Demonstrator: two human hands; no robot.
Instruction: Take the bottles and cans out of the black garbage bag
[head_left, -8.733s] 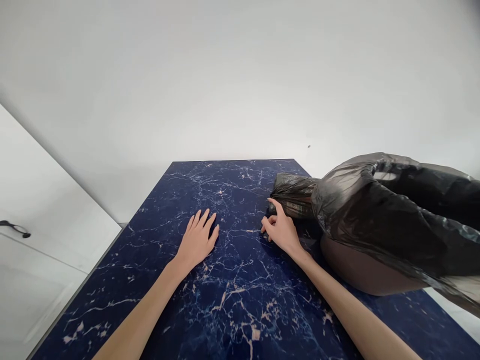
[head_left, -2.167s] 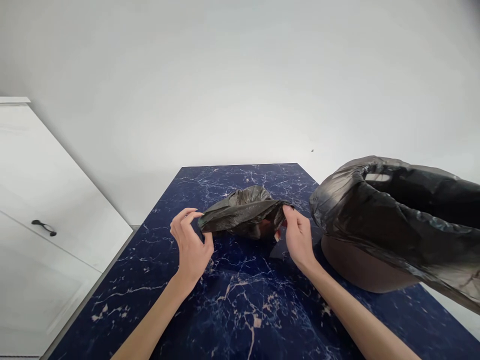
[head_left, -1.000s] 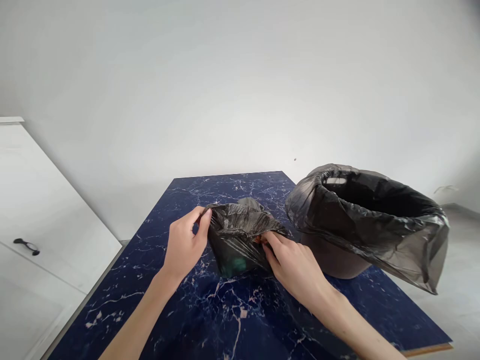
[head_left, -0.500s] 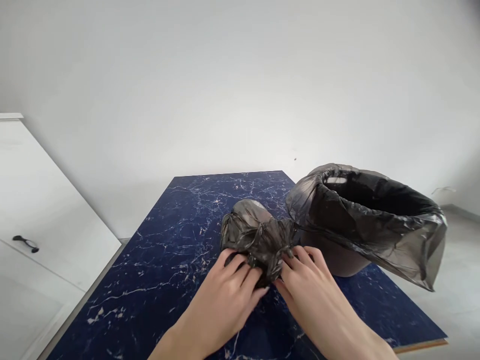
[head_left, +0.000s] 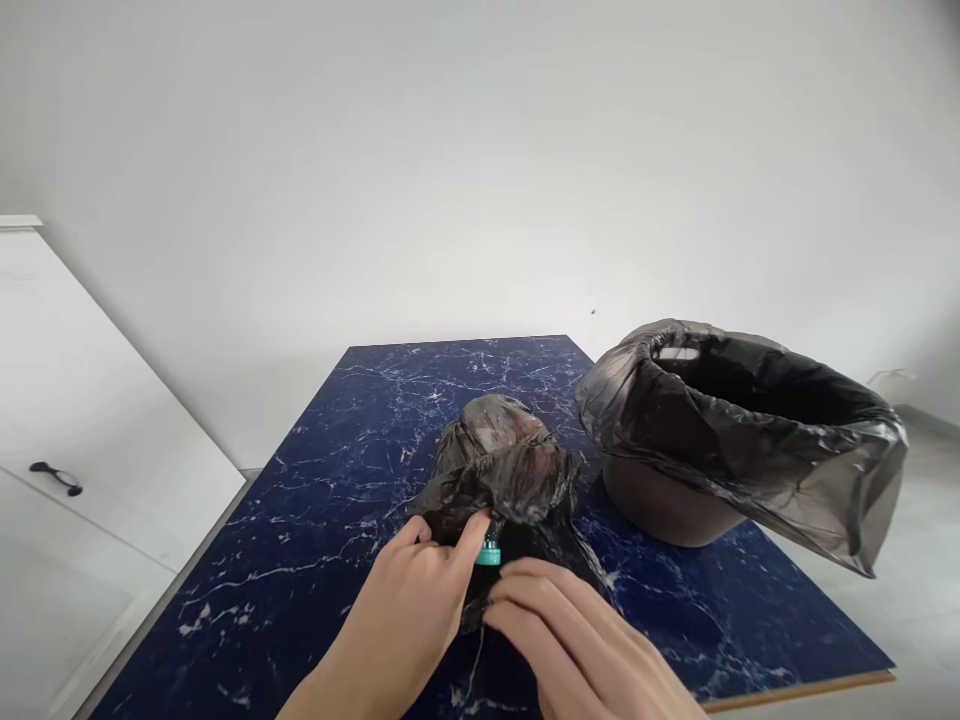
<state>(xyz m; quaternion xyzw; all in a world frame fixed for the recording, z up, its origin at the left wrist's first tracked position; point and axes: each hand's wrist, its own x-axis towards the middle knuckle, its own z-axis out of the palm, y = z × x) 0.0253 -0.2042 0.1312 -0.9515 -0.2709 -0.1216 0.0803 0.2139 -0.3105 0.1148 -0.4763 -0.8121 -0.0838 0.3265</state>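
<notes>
A small black plastic bag [head_left: 504, 468] with something bulky inside sits on the dark blue marble-patterned table [head_left: 337, 490]. A teal cap [head_left: 489, 553] shows at the bag's near side. My left hand [head_left: 409, 620] grips the bag's near edge beside the cap. My right hand [head_left: 577, 645] pinches the bag's plastic just below the cap. Both hands are close together at the near side of the bag.
A brown bin [head_left: 660, 505] lined with a loose black bag [head_left: 750, 430] stands on the table's right side, its mouth open. A white cabinet with a dark handle [head_left: 52, 478] is on the left. The table's wooden front-right edge [head_left: 810, 688] borders the grey floor.
The small bag was drawn from beside the bin to the table's middle, and both hands gathered it. Since half a second ago, the teal cap has become visible between my fingers.
</notes>
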